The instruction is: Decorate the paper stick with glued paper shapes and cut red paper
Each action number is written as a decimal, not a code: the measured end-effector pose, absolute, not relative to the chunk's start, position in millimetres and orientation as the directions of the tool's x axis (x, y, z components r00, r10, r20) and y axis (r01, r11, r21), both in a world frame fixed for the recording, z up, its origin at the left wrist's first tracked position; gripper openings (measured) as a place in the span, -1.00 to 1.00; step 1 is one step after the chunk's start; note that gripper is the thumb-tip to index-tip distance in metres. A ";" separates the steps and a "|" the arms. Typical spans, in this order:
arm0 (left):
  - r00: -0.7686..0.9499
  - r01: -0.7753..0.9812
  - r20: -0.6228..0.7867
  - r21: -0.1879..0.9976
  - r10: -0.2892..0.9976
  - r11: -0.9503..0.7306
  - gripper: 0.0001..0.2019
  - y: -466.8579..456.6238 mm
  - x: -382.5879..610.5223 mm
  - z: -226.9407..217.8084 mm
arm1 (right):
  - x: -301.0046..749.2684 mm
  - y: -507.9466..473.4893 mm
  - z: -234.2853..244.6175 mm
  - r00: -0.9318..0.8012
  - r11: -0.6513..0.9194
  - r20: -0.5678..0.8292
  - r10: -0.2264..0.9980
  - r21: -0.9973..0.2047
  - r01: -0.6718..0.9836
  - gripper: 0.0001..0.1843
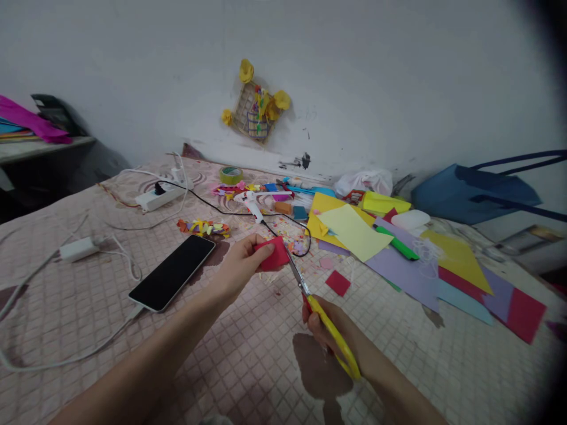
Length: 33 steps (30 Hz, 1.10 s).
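Between the thumb and fingers of my left hand (245, 258) is a small piece of red paper (275, 255). My right hand (334, 330) grips a pair of scissors (333, 332) with yellow handles. Their metal blades point up and left and meet the right edge of the red paper; whether they are parted is hard to make out. Another red paper square (338, 283) lies on the cloth just right of the blades. Tiny paper scraps (296, 239) are scattered beyond my hands.
A white glue gun (252, 206) with a black cord lies beyond my left hand. A phone (173, 273) on a cable and a power strip (162, 198) are at left. Coloured paper sheets (405, 274), a green marker (401, 243) and a blue bag (469, 192) occupy the right.
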<state>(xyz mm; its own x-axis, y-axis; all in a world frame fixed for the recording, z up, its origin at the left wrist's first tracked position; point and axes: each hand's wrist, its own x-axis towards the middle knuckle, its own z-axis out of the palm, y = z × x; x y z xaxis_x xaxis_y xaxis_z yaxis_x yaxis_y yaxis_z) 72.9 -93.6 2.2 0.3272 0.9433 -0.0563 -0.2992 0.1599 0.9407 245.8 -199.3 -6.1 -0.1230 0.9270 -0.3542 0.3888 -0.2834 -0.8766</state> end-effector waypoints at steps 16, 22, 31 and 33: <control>0.347 -0.313 -0.060 0.933 0.936 0.175 -0.78 -94.2 72.5 2.3 | 248.6 -198.1 -14.3 -0.139 -0.213 -0.291 0.947 -0.888 0.408 -0.59; 0.347 -0.316 -0.051 0.934 0.936 0.168 -0.77 -93.2 72.2 1.9 | 249.4 -198.1 -16.8 -0.152 -0.184 -0.261 0.953 -0.901 0.394 -0.65; 0.334 -0.313 -0.055 0.935 0.941 0.165 -0.76 -93.2 72.9 1.2 | 248.5 -197.3 -17.3 -0.139 -0.166 -0.235 0.962 -0.908 0.384 -0.66; 0.334 -0.316 -0.051 0.935 0.941 0.162 -0.77 -93.2 72.7 1.2 | 248.9 -197.7 -16.6 -0.140 -0.191 -0.262 0.955 -0.903 0.385 -0.66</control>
